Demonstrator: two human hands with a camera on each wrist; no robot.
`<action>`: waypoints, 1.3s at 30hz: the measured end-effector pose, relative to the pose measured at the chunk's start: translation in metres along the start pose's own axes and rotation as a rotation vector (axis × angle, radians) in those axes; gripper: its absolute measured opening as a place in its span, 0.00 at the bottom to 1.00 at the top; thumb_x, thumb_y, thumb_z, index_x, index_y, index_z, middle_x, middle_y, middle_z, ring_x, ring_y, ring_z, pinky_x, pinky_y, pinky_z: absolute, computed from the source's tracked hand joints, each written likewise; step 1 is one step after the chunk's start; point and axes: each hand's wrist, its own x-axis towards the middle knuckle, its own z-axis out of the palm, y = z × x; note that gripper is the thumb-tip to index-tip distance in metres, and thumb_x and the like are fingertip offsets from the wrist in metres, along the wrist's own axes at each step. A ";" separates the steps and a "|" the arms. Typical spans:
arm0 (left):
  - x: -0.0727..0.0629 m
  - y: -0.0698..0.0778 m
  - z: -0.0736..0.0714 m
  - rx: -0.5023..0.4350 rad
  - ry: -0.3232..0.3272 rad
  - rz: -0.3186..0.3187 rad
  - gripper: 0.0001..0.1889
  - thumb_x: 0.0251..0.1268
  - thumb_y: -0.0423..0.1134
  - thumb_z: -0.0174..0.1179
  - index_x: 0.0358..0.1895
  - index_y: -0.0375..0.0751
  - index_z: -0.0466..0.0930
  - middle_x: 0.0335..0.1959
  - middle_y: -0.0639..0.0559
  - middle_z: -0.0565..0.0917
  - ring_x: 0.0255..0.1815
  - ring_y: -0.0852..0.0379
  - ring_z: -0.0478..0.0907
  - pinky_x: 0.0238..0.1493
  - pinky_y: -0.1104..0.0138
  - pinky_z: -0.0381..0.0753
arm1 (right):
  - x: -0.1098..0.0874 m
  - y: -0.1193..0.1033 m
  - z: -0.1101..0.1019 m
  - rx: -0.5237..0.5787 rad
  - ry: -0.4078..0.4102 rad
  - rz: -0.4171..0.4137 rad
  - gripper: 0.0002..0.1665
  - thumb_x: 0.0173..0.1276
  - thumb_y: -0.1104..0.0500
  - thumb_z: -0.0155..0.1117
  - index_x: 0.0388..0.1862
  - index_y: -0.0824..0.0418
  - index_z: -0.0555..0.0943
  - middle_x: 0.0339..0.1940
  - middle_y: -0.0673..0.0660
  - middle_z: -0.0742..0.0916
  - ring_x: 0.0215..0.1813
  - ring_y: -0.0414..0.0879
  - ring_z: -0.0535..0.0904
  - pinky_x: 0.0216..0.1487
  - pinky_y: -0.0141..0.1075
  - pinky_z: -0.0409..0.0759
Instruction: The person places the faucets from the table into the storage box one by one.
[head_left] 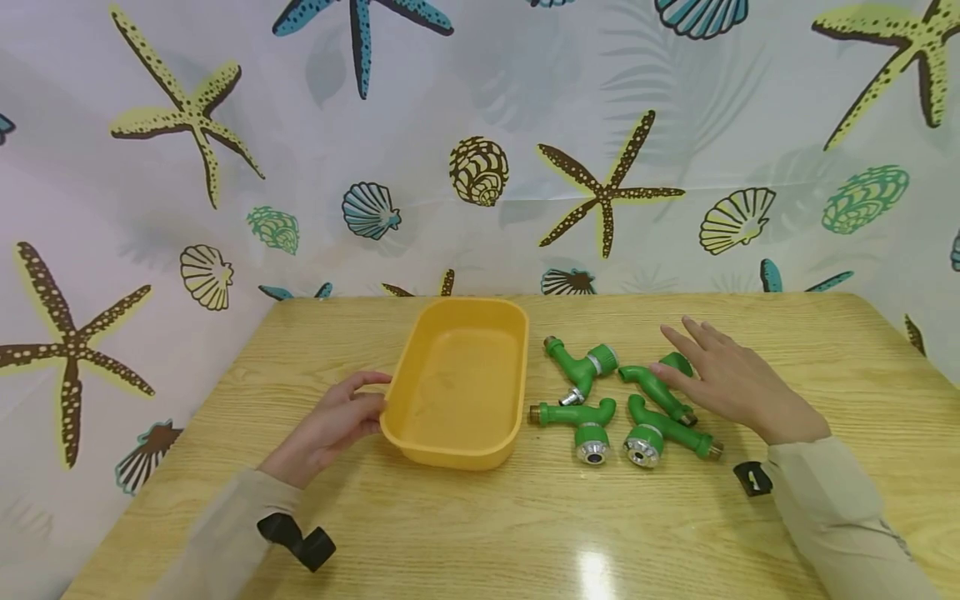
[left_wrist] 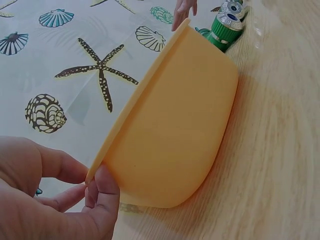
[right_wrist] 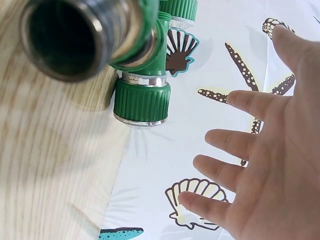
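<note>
A deep yellow plastic tray [head_left: 461, 387] stands on the table, and my left hand [head_left: 341, 425] is at its near left side. In the left wrist view the thumb and fingers of that hand [left_wrist: 65, 195] pinch the rim of the tray [left_wrist: 170, 115]. Several green plastic taps lie to the right of the tray, among them an upper left tap [head_left: 581, 367], a lower left tap [head_left: 573, 414] and a lower right tap [head_left: 663, 427]. Over the upper right tap [head_left: 652, 385], partly covering it, my right hand [head_left: 723, 379] spreads its fingers and holds nothing.
The light wooden table [head_left: 465, 533] carries everything. Behind it hangs a white cloth [head_left: 420, 150] printed with starfish and shells. A black strap piece [head_left: 296, 540] is on the left sleeve, another black piece [head_left: 752, 478] by the right cuff.
</note>
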 end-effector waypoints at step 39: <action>0.000 -0.001 0.018 -0.026 0.018 -0.010 0.24 0.68 0.24 0.47 0.66 0.26 0.55 0.39 0.42 0.80 0.32 0.57 0.77 0.35 0.69 0.78 | -0.003 0.002 0.000 0.004 0.017 0.004 0.44 0.74 0.37 0.47 0.74 0.68 0.58 0.71 0.76 0.59 0.70 0.73 0.55 0.61 0.66 0.59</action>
